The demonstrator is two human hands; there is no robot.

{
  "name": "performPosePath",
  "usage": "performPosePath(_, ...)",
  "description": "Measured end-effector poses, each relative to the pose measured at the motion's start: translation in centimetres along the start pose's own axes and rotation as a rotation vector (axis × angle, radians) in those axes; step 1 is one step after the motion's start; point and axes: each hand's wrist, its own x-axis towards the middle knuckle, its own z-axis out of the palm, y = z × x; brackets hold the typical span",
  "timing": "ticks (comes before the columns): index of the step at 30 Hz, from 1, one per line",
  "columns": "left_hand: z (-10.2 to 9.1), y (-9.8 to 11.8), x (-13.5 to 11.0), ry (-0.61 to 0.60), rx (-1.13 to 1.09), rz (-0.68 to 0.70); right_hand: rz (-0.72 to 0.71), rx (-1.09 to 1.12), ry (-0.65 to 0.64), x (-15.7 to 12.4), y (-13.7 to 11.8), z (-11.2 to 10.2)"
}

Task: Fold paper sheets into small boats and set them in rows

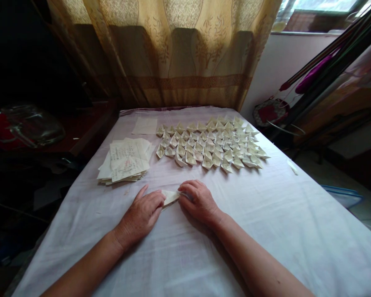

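Note:
Between my two hands, low over the cloth, is a folded piece of paper (170, 199), pale and narrow. My left hand (144, 212) grips its left end, the thumb sticking out to the side. At the other end, the fingers of my right hand (199, 201) are pinched on the paper and hide its tip. A stack of paper sheets (128, 161) with handwriting lies beyond my left hand. Farther back, rows of small folded paper boats (208, 144) stand close together.
A single blank sheet (144, 126) lies behind the stack. The white cloth (185, 255) covers the table. A scrap of paper (292, 167) is near the right edge. A glass jar (34, 126) stands on a dark side table at left. A curtain (173, 53) hangs behind.

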Motion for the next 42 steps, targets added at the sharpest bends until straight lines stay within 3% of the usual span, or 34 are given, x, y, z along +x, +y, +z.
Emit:
performPosePath(7,-1.4,-1.7,-0.3,-0.1,-0.158,0.05,-0.198,-0.029,-0.181,0.0,-1.4,0.0)
performPosePath(18,-1.4,-2.3,-0.4,-0.081,-0.216,0.051,-0.088,0.112,-0.193,0.5,-1.6,0.0)
performPosePath(26,-1.6,-2.0,-0.5,-0.094,-0.182,0.016,-0.067,0.005,-0.179,0.4,-1.7,0.5)
performPosePath(35,-0.6,-1.1,-0.7,0.115,-0.024,0.018,-0.012,-0.036,-0.184,0.4,-2.3,0.6)
performPosePath(42,-0.5,-0.5,-0.6,0.116,0.017,-0.058,-0.097,-0.01,-0.181,0.2,-1.9,0.7)
